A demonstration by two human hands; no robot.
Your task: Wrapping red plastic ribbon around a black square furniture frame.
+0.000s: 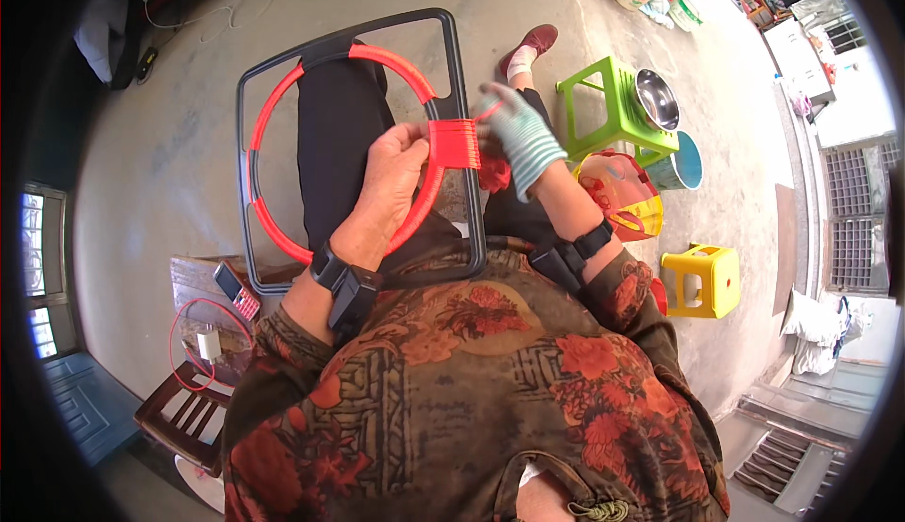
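Note:
A black rectangular frame [456, 65] with a round inner ring [401, 63] rests across my lap. Red cord wraps the ring in long sections. On the right side, a flat red band of cord [454, 143] spans from the ring to the outer bar. My bare left hand [388, 178] is closed on the ring, its thumb and fingers at the band's left edge. Just right of the bar, my right hand [523, 145], in a striped glove, pinches a red cord strand [488, 110]; its fingertips are slightly blurred. Some red material [494, 173] lies below that hand.
To the right stand a green stool [617, 98] with a steel bowl [657, 100], a blue bucket [688, 159], a red and yellow bag [633, 211] and a yellow stool [721, 282]. At left, a small wooden table [193, 282] bears a phone [228, 282] and a looped red cord [172, 338].

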